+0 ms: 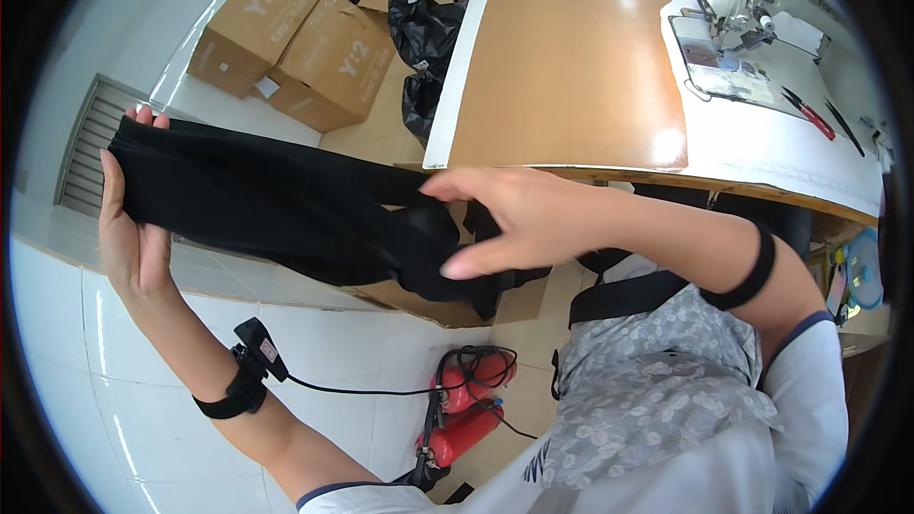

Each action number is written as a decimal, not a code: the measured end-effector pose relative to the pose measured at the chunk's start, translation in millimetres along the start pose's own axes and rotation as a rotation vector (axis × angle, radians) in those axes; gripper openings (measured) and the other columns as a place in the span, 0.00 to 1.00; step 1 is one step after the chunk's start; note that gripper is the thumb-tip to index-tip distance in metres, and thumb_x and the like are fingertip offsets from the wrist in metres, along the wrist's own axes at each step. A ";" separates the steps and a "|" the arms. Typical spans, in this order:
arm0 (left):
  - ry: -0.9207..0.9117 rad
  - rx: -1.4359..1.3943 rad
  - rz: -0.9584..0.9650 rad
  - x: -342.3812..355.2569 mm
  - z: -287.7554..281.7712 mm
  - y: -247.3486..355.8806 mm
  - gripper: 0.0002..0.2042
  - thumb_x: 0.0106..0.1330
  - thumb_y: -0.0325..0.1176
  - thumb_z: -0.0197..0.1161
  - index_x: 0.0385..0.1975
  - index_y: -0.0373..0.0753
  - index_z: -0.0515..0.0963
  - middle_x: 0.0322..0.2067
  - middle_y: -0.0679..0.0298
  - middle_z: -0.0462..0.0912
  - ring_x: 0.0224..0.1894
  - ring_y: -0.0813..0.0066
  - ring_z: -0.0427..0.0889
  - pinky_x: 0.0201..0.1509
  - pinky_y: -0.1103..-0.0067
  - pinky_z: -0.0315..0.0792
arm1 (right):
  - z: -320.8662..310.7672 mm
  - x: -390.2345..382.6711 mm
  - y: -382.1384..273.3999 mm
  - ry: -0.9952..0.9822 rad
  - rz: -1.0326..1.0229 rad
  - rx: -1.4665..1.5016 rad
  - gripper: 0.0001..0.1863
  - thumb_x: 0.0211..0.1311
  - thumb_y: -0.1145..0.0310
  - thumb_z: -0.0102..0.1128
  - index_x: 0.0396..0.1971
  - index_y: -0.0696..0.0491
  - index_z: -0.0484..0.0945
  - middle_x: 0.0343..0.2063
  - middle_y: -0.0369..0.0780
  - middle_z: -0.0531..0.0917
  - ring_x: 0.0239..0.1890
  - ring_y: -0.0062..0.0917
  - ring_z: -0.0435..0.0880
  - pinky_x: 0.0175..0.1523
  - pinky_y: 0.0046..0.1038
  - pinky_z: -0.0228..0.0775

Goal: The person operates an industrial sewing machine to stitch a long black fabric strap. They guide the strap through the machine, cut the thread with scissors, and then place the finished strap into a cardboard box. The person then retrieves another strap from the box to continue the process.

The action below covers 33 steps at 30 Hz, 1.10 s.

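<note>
A long piece of black fabric (257,195), perhaps a garment, stretches across the left half of the view. My left hand (136,238) grips its far-left end, the thumb on the near side and fingertips showing over the top edge. My right hand (514,219) hovers over the bunched right end, thumb and fingers spread apart; whether they touch the cloth is unclear. Under that end stands an open cardboard box (447,309), largely covered by the fabric.
A brown-topped worktable (571,67) lies ahead, with a sewing machine (743,0) and red-handled tweezers (809,114) at right. Closed cartons (333,62) and black bags (424,38) sit behind. Red fire extinguishers (462,433) stand below. A cable (371,390) runs from my left arm strap.
</note>
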<state>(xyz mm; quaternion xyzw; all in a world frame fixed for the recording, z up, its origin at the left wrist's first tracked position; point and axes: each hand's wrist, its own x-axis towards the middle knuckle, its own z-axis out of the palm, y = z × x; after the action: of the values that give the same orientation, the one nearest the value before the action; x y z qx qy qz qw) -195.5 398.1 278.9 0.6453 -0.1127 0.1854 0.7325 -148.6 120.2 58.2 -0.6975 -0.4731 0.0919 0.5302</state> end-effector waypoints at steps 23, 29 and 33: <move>-0.043 -0.354 -0.268 -23.0 42.6 -122.7 0.24 0.69 0.40 0.46 0.53 0.23 0.59 0.53 0.45 0.67 0.56 0.53 0.67 0.60 0.64 0.65 | 13.6 34.3 -0.8 -0.138 0.192 0.705 0.46 0.38 0.58 0.74 0.54 0.68 0.61 0.48 0.47 0.73 0.52 0.28 0.71 0.56 0.26 0.62; 0.342 -0.712 -0.346 6.4 -30.9 -152.9 0.31 0.68 0.42 0.45 0.56 0.17 0.46 0.51 0.30 0.61 0.55 0.41 0.65 0.60 0.58 0.62 | -1.8 8.2 -18.5 -0.242 0.194 0.689 0.36 0.42 0.67 0.71 0.53 0.59 0.65 0.46 0.40 0.75 0.49 0.24 0.73 0.54 0.25 0.64; 0.401 -0.644 -0.242 36.8 -96.2 -161.2 0.32 0.68 0.39 0.44 0.57 0.17 0.39 0.50 0.28 0.60 0.54 0.38 0.65 0.59 0.55 0.61 | -6.7 -6.1 -22.3 -0.110 0.260 0.784 0.39 0.41 0.72 0.70 0.56 0.60 0.62 0.49 0.41 0.73 0.50 0.25 0.72 0.56 0.27 0.63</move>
<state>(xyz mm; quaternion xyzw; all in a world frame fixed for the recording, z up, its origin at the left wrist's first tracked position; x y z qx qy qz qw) -102.1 481.9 134.5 0.3421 0.0569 0.1754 0.9214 -160.2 111.0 77.2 -0.4908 -0.3378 0.3687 0.7135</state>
